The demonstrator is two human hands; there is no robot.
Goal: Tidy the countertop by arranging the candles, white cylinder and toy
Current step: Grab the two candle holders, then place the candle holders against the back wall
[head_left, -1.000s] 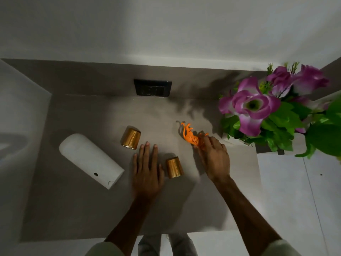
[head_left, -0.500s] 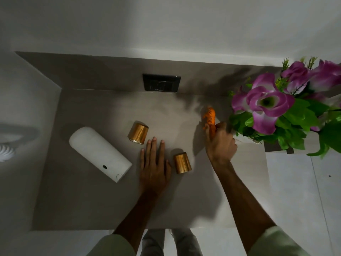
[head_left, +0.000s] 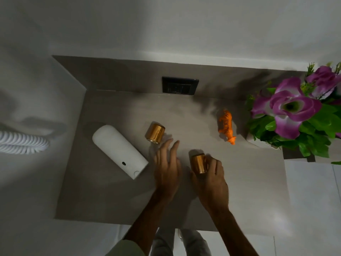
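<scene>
On the grey countertop (head_left: 114, 198), an orange tiger toy (head_left: 226, 126) stands free at the right, beside the flowers. Two gold candles are in the middle. My right hand (head_left: 210, 179) is wrapped around the nearer gold candle (head_left: 198, 163). The farther gold candle (head_left: 155, 132) stands alone, just beyond my left fingertips. My left hand (head_left: 167, 168) lies flat and holds nothing, its fingers slightly apart. A white cylinder (head_left: 119, 150) lies on its side at the left, with a small dark dot near its end.
A pot of purple flowers with green leaves (head_left: 299, 115) fills the right edge. A black socket plate (head_left: 180, 88) sits in the back wall. A white ribbed object (head_left: 22, 143) shows at the far left. The counter's front edge runs just before my forearms.
My right hand let go of the tiger toy, which now stands by the flowers, and came back to close on the nearer gold candle. My left hand barely moved.
</scene>
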